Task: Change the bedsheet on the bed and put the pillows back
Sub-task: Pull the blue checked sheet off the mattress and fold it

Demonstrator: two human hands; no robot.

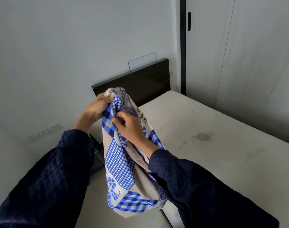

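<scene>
Your left hand (97, 105) pinches the bedsheet (122, 158) corner mid-frame; the right hand (129, 127) grips just below. Cloth hangs straight down. Bare mattress (214, 137) lies right.

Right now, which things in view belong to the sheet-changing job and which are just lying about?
Job: blue checked bedsheet, gripped by the left hand and the right hand; bare mattress; headboard.
Lying about: wall sockets; dark mesh object beside the bed; sliding door; clear panel behind the headboard. No pillows show.
</scene>
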